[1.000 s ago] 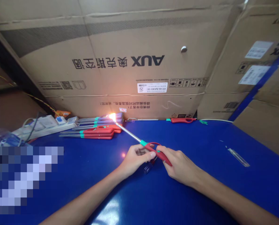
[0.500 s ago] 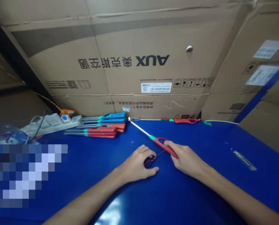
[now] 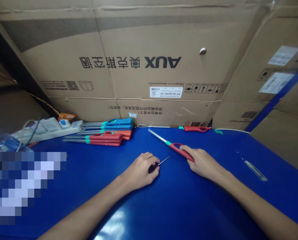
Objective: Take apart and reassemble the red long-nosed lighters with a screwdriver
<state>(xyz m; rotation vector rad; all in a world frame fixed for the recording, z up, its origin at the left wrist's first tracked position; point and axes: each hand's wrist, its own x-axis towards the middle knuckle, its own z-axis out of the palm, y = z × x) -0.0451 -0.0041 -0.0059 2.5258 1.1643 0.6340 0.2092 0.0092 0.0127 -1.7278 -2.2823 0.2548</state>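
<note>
My right hand (image 3: 201,161) is closed round the red handle of a long-necked lighter (image 3: 172,145), whose metal tube points up and left with no flame at its tip. My left hand (image 3: 140,170) rests on the blue table (image 3: 189,200), its fingers curled over the dark handle of a small screwdriver (image 3: 161,162); the thin shaft sticks out to the right toward the lighter, not touching it.
A pile of red, orange and blue lighters (image 3: 106,133) lies at the back left beside a white power strip (image 3: 46,128). One red lighter (image 3: 195,128) lies against the cardboard boxes (image 3: 149,63). A clear tube (image 3: 255,170) lies at right. A blurred patch covers the lower left.
The flame at the lighter's tip has gone out. My left hand left the lighter and closed on the screwdriver on the table. My right hand drew the lighter to the right.
</note>
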